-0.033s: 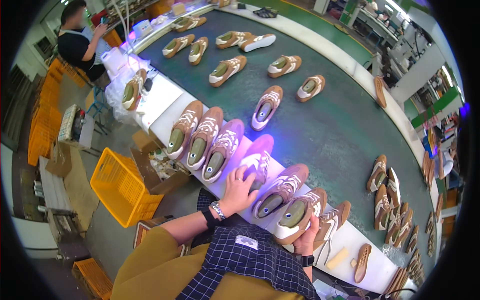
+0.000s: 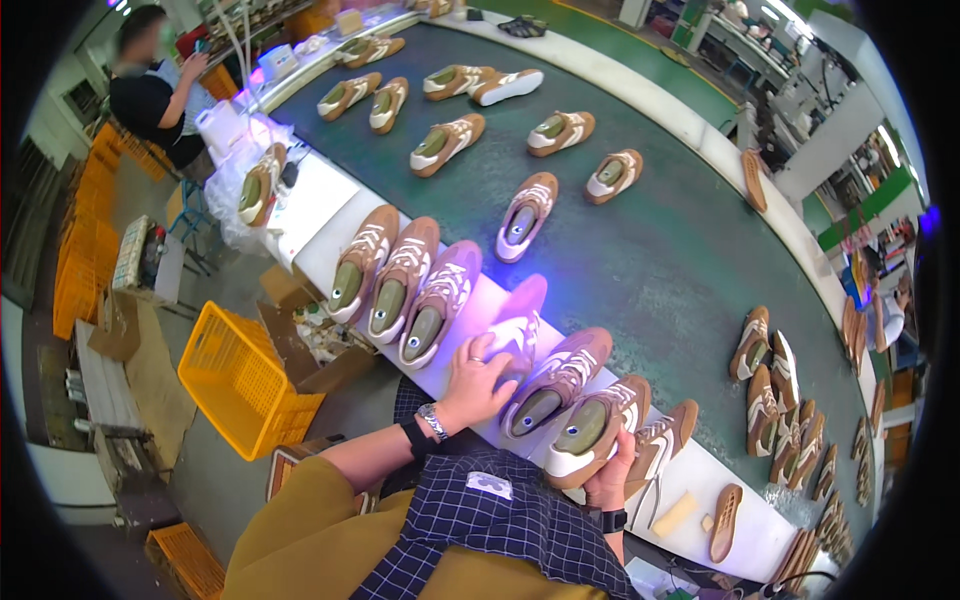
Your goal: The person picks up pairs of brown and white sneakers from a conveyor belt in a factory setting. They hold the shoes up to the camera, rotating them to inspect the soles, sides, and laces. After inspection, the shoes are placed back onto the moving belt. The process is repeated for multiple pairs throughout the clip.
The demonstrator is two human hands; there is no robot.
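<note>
My left hand (image 2: 478, 380) is closed round the heel of a brown-and-white sneaker (image 2: 519, 318), lit purple, toe pointing away from me on the white ledge. My fingers cover part of its opening. At the near side of the ledge my right hand (image 2: 612, 474) grips another sneaker (image 2: 600, 425) by its right side; an olive shoe last fills it. Between the two hands stands a laced sneaker (image 2: 562, 375) with a dark last inside. Left of my left hand, three more lasted sneakers (image 2: 440, 300) stand in a row. Beyond my right hand sits a sneaker (image 2: 665, 440) with a dangling lace.
A dark green conveyor belt (image 2: 660, 260) carries several scattered sneakers. On the white ledge (image 2: 755, 530) at right lie a loose brown sole (image 2: 727, 522) and a yellowish block (image 2: 675, 513). A yellow crate (image 2: 240, 385) and an open carton (image 2: 325, 345) stand at left. A person (image 2: 160, 95) stands farther back.
The surroundings sit slightly farther left in the view. Both hands keep their hold on the same sneakers.
</note>
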